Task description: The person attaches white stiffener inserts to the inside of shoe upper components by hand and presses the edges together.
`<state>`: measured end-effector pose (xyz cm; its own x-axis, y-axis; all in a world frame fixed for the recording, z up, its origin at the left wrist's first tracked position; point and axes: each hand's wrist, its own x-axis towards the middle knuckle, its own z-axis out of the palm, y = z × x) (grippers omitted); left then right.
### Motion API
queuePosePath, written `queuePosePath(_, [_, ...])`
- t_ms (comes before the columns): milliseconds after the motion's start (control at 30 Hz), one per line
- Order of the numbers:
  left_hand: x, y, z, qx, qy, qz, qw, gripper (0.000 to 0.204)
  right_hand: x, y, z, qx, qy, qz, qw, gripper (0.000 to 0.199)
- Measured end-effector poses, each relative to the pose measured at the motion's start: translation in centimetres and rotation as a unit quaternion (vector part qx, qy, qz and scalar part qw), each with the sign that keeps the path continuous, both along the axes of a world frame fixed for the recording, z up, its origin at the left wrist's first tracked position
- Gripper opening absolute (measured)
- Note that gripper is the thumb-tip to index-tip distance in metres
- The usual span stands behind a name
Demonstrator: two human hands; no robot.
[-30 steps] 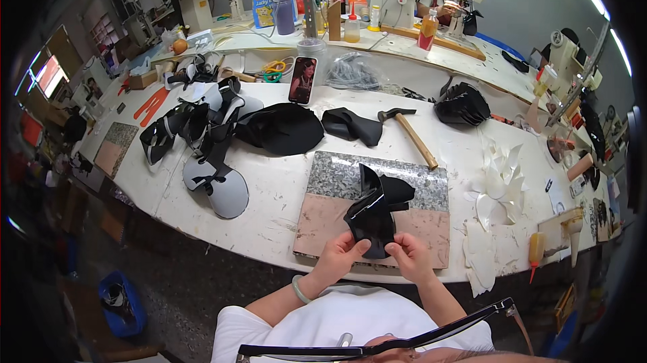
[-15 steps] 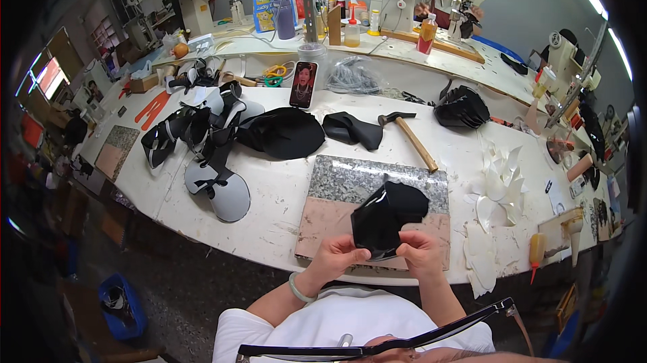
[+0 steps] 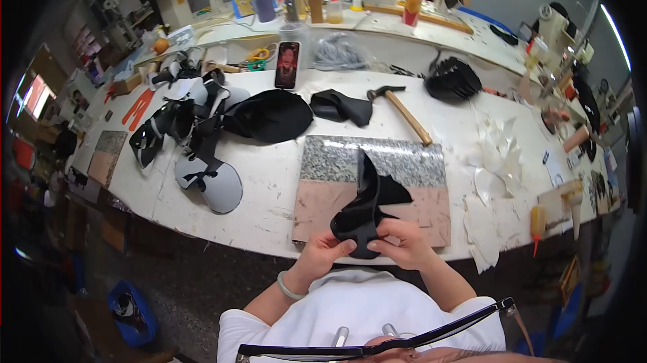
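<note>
A glossy black shoe upper (image 3: 364, 209) is held up between my two hands, over the near edge of a board with a pink strip (image 3: 317, 208) and a speckled stone strip (image 3: 418, 159). My left hand (image 3: 322, 254) pinches its lower left edge, thumb on top. On the other side my right hand (image 3: 403, 243) is closed on the lower right edge, thumb pressing near the middle. The dark, matt inner side shows at the bottom, and its pointed flaps stick up and to the right. Beyond the board lies a hammer (image 3: 408, 115) with a wooden handle.
Black shoe pieces (image 3: 269, 115) and grey-lined uppers (image 3: 210, 184) lie to the left, near orange-handled pliers (image 3: 137, 108). A phone (image 3: 288, 65) stands upright at the back. White scraps (image 3: 495, 161) and a yellow glue bottle (image 3: 537, 223) are on the right; sewing machines stand behind.
My hands have turned the shoe upper, so its matt inside now shows and a flap points up. Both hands have shifted slightly left, and the view has tilted.
</note>
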<state>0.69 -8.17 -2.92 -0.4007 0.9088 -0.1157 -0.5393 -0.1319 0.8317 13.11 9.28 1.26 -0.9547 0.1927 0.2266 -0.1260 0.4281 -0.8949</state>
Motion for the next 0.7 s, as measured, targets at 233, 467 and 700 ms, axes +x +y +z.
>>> queuePosePath(233, [-1.5,-0.7,-1.4,-0.104,0.043,0.104,0.988,0.041,-2.7,-0.1,0.9,0.211,0.079,-0.118,0.967,0.028])
queuePosePath(467, [-4.6,0.2,1.9,-0.205,0.492,0.198,0.822,0.05,-7.1,2.8,-0.9,0.298,-0.082,-0.2,0.93,0.07])
queuePosePath(700, [-9.3,3.0,3.0,-0.357,0.594,-0.109,0.713,0.055,-8.8,4.0,-3.6,0.121,-0.075,-0.087,0.986,0.025])
